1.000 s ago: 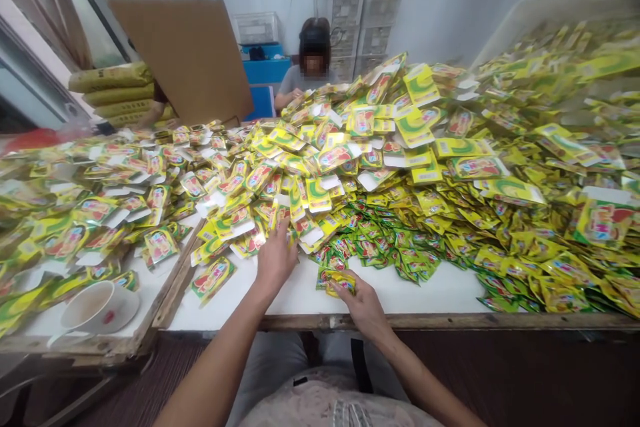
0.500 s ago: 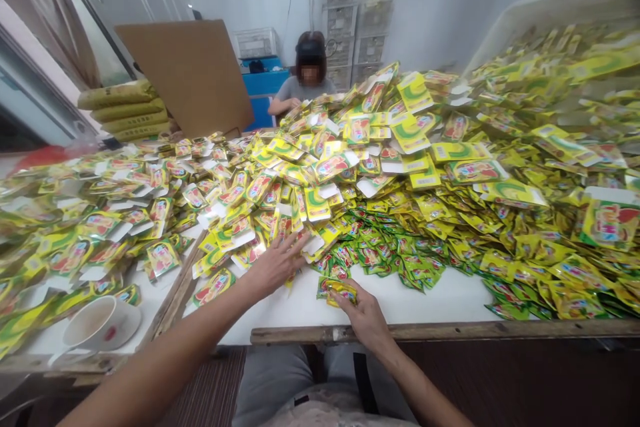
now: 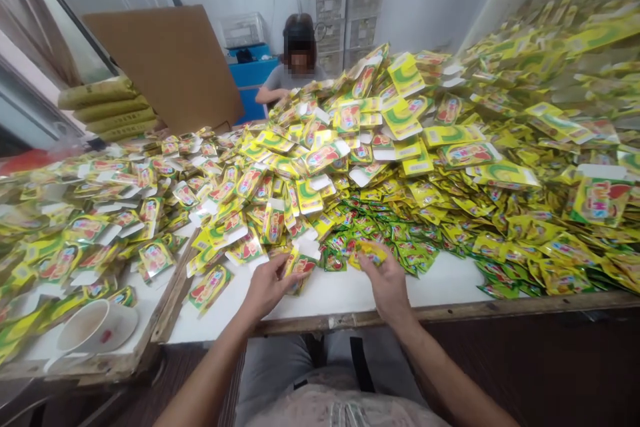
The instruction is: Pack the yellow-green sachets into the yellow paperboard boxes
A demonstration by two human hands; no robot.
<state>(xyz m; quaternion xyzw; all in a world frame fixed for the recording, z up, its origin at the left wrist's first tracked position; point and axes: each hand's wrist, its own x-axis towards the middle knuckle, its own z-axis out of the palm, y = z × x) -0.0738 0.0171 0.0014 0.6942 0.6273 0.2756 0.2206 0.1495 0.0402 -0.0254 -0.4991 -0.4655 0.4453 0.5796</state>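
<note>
While the left hand point(image 3: 270, 285) at lower centre is gripping one carton point(image 3: 301, 266), white flap point(image 3: 307, 247) raised, and the right hand point(image 3: 389, 283), just rightward, is pinching yellow sachets point(image 3: 371, 253), count unclear, I am reading a pairing step, the next move seemingly calling for flap-to-sachet alignment.

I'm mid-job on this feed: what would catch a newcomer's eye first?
First, the sprawling heap of small yellow-and-green cardboard cartons with white flaps, across the left and middle, with shiny yellow and green foil sachets spread lower right. Then the bare hands near the front edge: the left hand holds one carton, the right hand at least one yellow sachet. Behind, at left, stands a large brown cardboard sheet.
</note>
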